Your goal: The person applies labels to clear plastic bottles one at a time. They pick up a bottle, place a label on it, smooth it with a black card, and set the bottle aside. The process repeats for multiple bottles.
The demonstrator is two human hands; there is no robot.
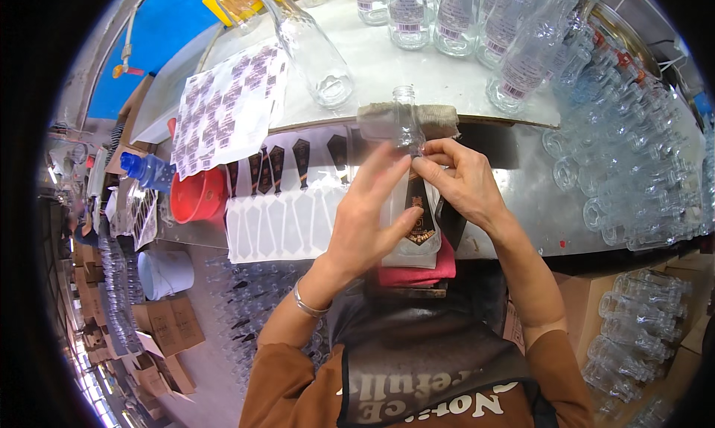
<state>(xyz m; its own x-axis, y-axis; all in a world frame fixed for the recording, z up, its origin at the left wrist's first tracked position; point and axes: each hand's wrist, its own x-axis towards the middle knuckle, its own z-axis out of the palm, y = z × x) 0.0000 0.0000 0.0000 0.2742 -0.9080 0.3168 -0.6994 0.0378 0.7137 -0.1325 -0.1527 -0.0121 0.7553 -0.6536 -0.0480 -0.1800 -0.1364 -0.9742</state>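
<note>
Right hand (pixel 465 182) pinching 1 glass bottle (pixel 407 124); left hand (pixel 365 223) spread alongside, blurred. Rolled cloth (pixel 441 120) behind bottle, label sheet (pixel 279 227) left, stacked bottles (pixel 633 204) crowding right.

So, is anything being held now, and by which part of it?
The right hand holds a clear bottle at the lower neck, near the narrow end of the black label. The left hand is blurred beside it; its grip cannot be told.

The held bottle (pixel 404 119) bears a dark printed label (pixel 419 221) — standing bottles (pixel 408 3) purple print (pixel 515 76), the shirt (pixel 289 382) pale lettering (pixel 477 407).
</note>
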